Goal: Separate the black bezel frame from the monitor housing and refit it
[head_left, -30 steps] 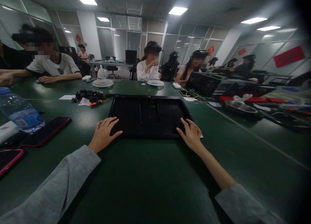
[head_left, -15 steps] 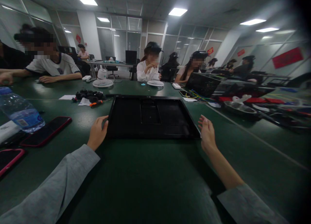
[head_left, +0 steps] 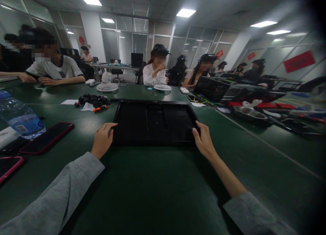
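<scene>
In front of me a black rectangular panel (head_left: 132, 119), like a shallow tray or a monitor's shell, lies flat on the green table (head_left: 152, 180). It has a raised rim and a smaller rectangle framed at its middle. My left hand (head_left: 102, 138) is at its left side, fingers curled over the rim, thumb low. My right hand (head_left: 205, 139) holds the right side, fingers and thumb reaching inside the rim. The rim under both hands is partly hidden.
At left are a water bottle (head_left: 21, 117) and a red-edged phone (head_left: 48, 138). Dark small items (head_left: 93, 100) lie beyond the panel. A metal bowl (head_left: 249, 113) and cables stand at right. Several people sit opposite, behind small white fans (head_left: 107, 87).
My right hand has moved left from beside the panel onto its right rim. The left fingers have reached a little further over the left rim. The panel stays in place.
</scene>
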Demonstrator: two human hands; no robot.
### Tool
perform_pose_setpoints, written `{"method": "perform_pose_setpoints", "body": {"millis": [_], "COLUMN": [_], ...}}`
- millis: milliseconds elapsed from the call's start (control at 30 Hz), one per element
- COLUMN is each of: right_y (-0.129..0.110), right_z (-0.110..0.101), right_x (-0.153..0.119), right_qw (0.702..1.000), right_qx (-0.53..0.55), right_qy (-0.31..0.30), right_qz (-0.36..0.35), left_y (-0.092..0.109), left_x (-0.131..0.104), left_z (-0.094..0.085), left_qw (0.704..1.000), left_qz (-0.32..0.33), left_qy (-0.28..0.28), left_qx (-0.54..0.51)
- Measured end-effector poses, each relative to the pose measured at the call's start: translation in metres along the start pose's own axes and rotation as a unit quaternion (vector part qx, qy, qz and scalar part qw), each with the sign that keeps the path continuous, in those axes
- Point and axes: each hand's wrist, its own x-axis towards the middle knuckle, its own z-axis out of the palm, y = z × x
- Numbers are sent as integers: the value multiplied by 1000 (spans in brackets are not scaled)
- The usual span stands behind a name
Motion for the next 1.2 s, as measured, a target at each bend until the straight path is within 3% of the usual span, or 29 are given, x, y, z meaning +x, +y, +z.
{"method": "perform_pose_setpoints", "body": {"millis": [100,233,433,567,733,1200], "right_y": [-1,0,-5,-14,-19,-23], "right_z": [1,2,2,3,10,18], "right_x": [-1,-2,-2,-6,-13,-19], "right_qw": [998,998,998,989,955,939], "right_qx": [-58,-12,-7,-81,-200,-248], "right_qy": [-29,-45,-46,-123,-210,-235], "right_qz": [11,51,45,8,-56,-38], "left_y": [14,23,27,31,33,36], "left_x": [-2,-4,-6,-6,-6,-9], "left_z": [-4,-6,-6,-7,-7,-2], "left_qw": [998,994,987,983,979,974], "left_qz": [43,87,123,132,143,165], "left_qy": [-21,-42,-84,-114,-133,-140], "left_qx": [39,55,63,65,64,71]}}
